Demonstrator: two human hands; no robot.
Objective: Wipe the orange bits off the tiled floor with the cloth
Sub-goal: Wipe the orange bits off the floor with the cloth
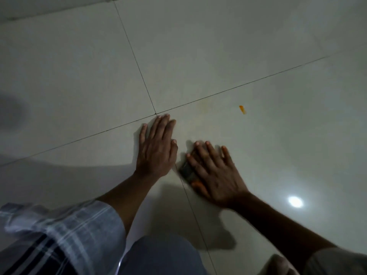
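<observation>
Right hand [214, 173], fingers spread flat, presses cloth [185, 171]; its stroke may miss the distant orange bit [242, 109]. Left hand [156, 147] flat.

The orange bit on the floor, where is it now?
In the head view, the orange bit lies on the tiled floor, right of centre, beyond the right hand and just below the grout line.

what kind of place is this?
Probably an indoor room in a home, seen at floor level: large glossy pale tiles with dark grout lines, and a ceiling lamp's reflection on the floor.
</observation>
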